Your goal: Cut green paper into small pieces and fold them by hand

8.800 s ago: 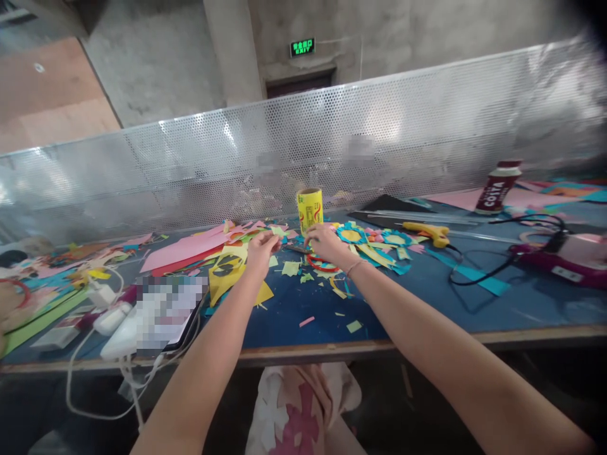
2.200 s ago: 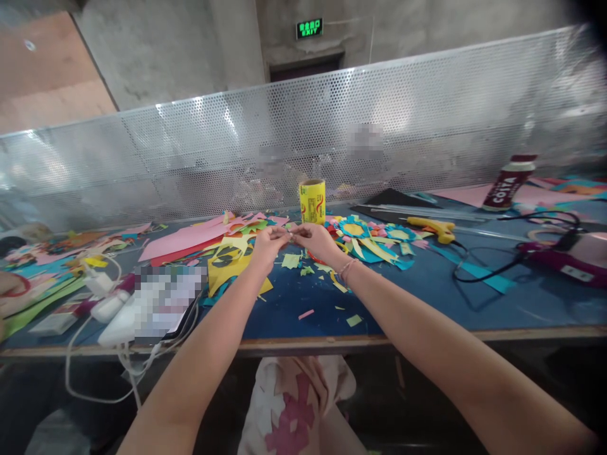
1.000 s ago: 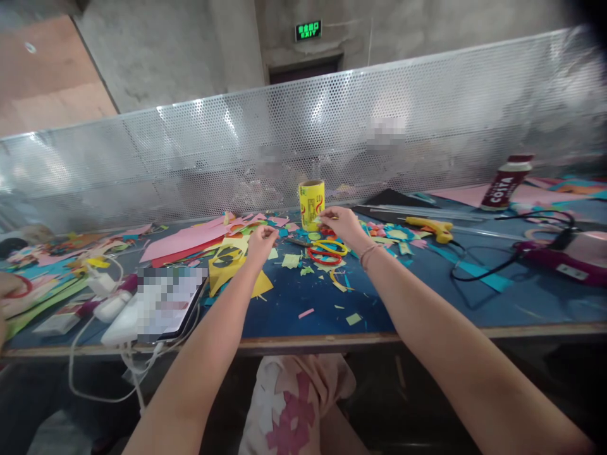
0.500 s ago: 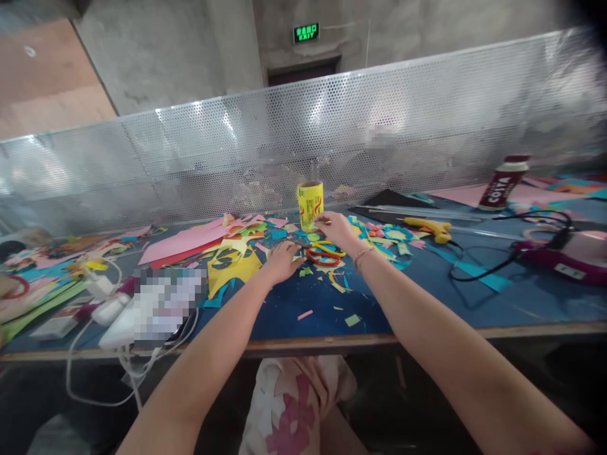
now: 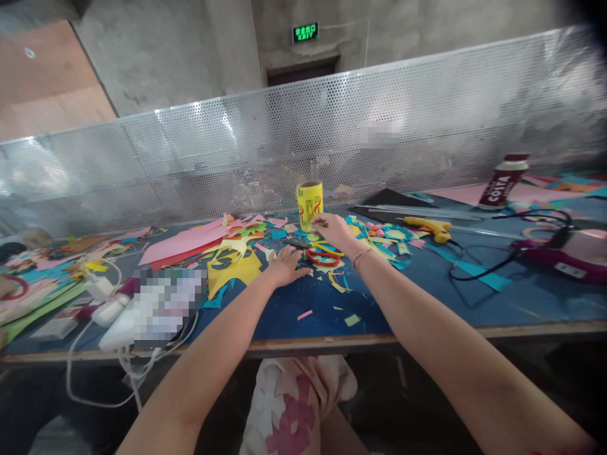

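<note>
My right hand (image 5: 334, 231) is closed in a pinch at the foot of a yellow printed cardboard tube (image 5: 310, 203), which stands upright. A small pale green piece of paper (image 5: 310, 229) shows at its fingertips. Lower and to the left, my left hand (image 5: 285, 268) lies over the blue table with its fingers apart, holding nothing. Between the two hands rests a pair of scissors (image 5: 325, 258) with red and yellow handles, lying on small paper scraps. A cut yellow sheet (image 5: 233, 272) full of holes lies left of my left hand.
Pink sheets (image 5: 183, 242) lie at the left, beyond a white power strip (image 5: 116, 325) with cables. At right are a yellow glue gun (image 5: 430, 227), its black cord, a dark red bottle (image 5: 502, 183) and a purple device (image 5: 569, 259). A perforated metal panel (image 5: 213, 158) stands behind.
My left hand has spread its fingers and shifted slightly right and down. My right hand has moved a little left and down beside the tube. The scissors stay in place.
</note>
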`<state>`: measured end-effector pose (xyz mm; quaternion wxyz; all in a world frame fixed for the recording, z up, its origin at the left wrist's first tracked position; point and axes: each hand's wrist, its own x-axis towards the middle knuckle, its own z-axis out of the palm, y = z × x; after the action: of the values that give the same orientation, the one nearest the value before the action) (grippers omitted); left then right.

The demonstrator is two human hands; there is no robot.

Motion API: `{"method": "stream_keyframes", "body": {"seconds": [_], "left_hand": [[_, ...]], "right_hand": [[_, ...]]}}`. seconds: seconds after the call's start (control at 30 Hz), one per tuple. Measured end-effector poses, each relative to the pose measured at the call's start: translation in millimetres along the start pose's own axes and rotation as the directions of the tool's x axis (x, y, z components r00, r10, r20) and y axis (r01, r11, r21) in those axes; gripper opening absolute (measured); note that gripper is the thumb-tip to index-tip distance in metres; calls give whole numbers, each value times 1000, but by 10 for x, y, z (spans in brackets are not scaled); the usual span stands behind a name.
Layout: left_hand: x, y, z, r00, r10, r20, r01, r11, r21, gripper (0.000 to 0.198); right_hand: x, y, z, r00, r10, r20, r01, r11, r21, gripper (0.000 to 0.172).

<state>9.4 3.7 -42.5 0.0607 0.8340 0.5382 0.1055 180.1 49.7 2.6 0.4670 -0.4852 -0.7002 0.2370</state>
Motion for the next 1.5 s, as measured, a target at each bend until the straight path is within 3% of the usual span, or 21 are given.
{"method": "stream_keyframes", "body": {"seconds": [0.13, 0.23, 0.37, 0.57, 0.7, 0.83, 1.07, 1.3, 1.4, 1.5], "left_hand": [[31, 7, -6, 999, -48, -1, 48, 999, -17, 62], [33, 1, 13, 999, -11, -43, 9, 999, -43, 58], [26, -21, 35, 985, 140, -97, -144, 989, -37, 47], [74, -40, 10, 897, 392, -204, -406, 913, -32, 26], [96, -60, 19, 870, 431, -239, -455, 889, -52, 24], [93, -103, 25, 862, 466, -197, -486, 871, -66, 28], [94, -133, 23, 898, 406, -169, -427, 898, -111, 25], [58, -73, 3, 869, 445, -215, -479, 866, -145, 29], [25, -17, -33, 894, 374, -247, -430, 871, -236, 43], [-21, 31, -90, 948, 252, -194, -311, 860, -404, 54]], "right_hand": [[-15, -19, -5, 1000, -19, -2, 19, 999, -25, 11], [-25, -12, -3, 999, -45, 23, 45, 998, -34, 12], [-9, 43, 13, 993, -76, 91, 80, 996, -39, 15], [40, 112, 56, 992, -37, 117, 32, 998, 45, 15], [41, 119, 64, 993, -8, 120, 1, 998, 65, 15], [34, 132, 62, 992, -27, 126, 21, 999, 46, 13], [5, 116, 64, 993, -3, 115, -2, 999, 42, 12], [-30, -6, 36, 990, 31, 139, -42, 996, 76, 11], [-55, -48, 12, 979, 17, 201, -44, 991, 130, 9], [-84, -61, -17, 942, 37, 335, -122, 964, 235, 4]]}}
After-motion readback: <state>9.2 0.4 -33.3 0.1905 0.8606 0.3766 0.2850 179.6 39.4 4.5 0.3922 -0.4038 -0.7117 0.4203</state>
